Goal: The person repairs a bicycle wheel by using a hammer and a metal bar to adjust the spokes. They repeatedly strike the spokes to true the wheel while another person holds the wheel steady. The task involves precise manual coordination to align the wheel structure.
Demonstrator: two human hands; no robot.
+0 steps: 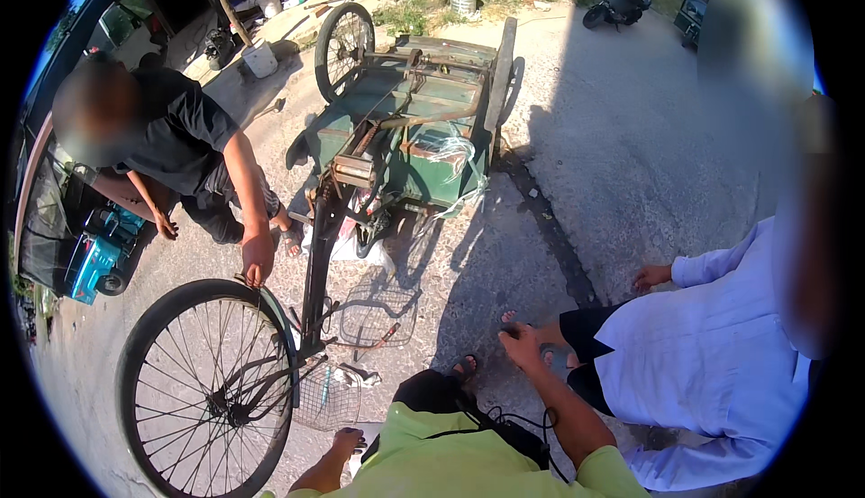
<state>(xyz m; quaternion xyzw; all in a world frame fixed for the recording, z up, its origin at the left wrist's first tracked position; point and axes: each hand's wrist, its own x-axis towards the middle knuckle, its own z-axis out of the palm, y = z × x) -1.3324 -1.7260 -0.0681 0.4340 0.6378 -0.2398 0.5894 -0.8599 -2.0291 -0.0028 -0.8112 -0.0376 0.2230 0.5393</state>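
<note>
My right hand [523, 348] is raised in front of me, closed round a small dark object [514, 328] whose kind I cannot make out. Low by my left side, my left hand [347, 442] hangs near a wire basket [328, 402]; its fingers are too small and partly hidden to read. A cargo tricycle lies upturned before me, its green bed [432, 178] toward the back. Its spoked front wheel [216, 401] stands up at the near left. A co-worker's hand [258, 259] touches the top of that wheel's tyre.
The co-worker in a dark shirt [185, 119] crouches at the left. Close on my right stands a person in a pale shirt [694, 345]. Another wire basket [378, 310] lies beside the tricycle's fork [317, 291]. A dark strip [550, 223] crosses the concrete.
</note>
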